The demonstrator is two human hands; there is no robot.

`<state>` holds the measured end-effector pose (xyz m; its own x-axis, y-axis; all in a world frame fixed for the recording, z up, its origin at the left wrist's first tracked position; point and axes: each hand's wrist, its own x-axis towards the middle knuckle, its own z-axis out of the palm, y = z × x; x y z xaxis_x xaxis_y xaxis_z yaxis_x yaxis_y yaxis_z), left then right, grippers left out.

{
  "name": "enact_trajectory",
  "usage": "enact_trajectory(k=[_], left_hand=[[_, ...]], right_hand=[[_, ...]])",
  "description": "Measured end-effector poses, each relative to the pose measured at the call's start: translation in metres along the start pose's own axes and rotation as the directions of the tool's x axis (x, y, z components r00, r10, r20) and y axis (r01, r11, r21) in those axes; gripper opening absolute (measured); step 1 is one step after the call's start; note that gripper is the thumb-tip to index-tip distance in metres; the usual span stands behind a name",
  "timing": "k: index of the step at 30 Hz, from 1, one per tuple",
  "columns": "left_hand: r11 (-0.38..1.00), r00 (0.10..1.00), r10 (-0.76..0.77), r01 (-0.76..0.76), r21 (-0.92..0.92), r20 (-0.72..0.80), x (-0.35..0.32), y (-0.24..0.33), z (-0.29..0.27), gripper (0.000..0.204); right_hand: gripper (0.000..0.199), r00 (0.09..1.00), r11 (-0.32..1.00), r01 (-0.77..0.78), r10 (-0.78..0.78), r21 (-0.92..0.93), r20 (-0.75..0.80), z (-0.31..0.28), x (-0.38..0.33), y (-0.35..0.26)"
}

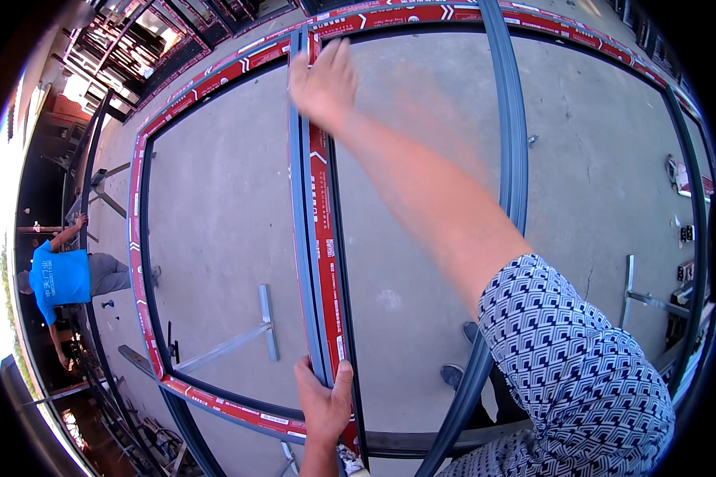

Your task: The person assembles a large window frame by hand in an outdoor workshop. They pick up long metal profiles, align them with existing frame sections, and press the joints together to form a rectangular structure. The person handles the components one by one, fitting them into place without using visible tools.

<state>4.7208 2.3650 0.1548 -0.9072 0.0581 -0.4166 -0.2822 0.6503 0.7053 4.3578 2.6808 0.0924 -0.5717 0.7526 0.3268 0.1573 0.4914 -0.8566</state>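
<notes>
A large window or door frame point(139, 230), wrapped in red printed film, lies in front of me. Down its middle runs a red-filmed crossbar point(320, 215) with a long grey-blue metal strip point(297, 187) along its left side. My left hand point(326, 405) is closed round the near end of the strip and crossbar, thumb on the right side and fingers on the left. At the far end, my right hand point(326, 79) is over the strip and crossbar, blurred by motion, fingers loosely stretched. Whether it touches them I cannot tell.
A long grey profile point(511, 119) crosses the frame on the right, passing under my right arm. Metal stands point(266, 322) show below on the concrete floor point(422, 238). At the left, a person in a blue shirt point(60, 277) handles a dark bar point(90, 191). More frames lie at the back.
</notes>
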Motion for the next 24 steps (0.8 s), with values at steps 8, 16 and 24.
enact_trajectory(k=[8, 16, 24], left_hand=[[1.000, 1.000, 0.004, -0.003, 0.011, -0.026, -0.001, -0.017, -0.008, 0.066], [1.000, 1.000, -0.019, 0.018, -0.005, -0.021, -0.002, -0.011, -0.008, 0.062], [1.000, 1.000, -0.024, 0.024, -0.004, -0.007, 0.000, -0.009, -0.008, 0.064]], right_hand=[[0.084, 0.940, 0.991, -0.092, 0.054, 0.100, 0.336, 0.015, -0.050, -0.012], [0.071, 0.980, 0.981, 0.182, -0.187, 0.070, 0.066, 0.007, -0.026, -0.017], [0.080, 0.970, 0.977, 0.211, -0.214, -0.037, -0.114, 0.017, 0.026, -0.005]])
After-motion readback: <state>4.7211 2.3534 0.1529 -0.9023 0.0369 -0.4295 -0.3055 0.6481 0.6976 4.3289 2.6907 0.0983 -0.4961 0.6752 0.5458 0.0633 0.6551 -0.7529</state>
